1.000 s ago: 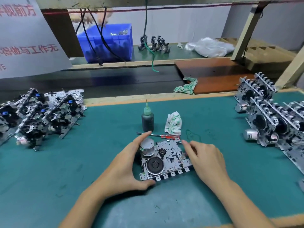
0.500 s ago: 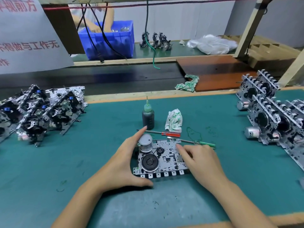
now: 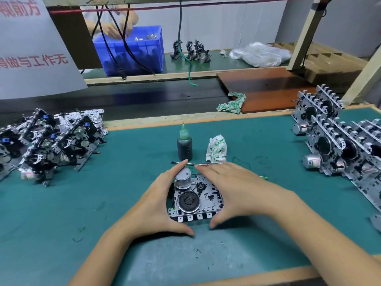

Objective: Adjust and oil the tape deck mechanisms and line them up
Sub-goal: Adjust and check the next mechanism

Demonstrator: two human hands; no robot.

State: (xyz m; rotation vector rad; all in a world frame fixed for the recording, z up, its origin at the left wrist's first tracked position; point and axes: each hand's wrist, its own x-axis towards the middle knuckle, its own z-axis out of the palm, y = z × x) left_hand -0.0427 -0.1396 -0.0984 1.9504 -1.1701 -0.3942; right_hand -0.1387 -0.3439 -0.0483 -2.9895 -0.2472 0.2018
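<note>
A metal tape deck mechanism [image 3: 193, 200] with a black flywheel and a silver motor lies flat on the green mat [image 3: 82, 213] in front of me. My left hand [image 3: 158, 205] wraps its left side, index finger behind the motor and thumb at the front edge. My right hand [image 3: 237, 193] spans its right side, fingers over the far edge and thumb at the near edge. A dark oil bottle [image 3: 184, 146] with a green needle cap stands just behind. A red-handled screwdriver [image 3: 191, 163] lies between the bottle and my fingers.
A heap of mechanisms [image 3: 51, 145] sits at the left, and a row of upright mechanisms [image 3: 340, 145] at the right. A crumpled rag [image 3: 216, 149] stands beside the bottle. Behind the bench another person's hands [image 3: 115, 27] reach into a blue crate [image 3: 134, 50].
My right hand moved from the mechanism's right corner to span across it, thumb now at the front edge. The mechanism slid slightly toward me. My left hand kept its hold.
</note>
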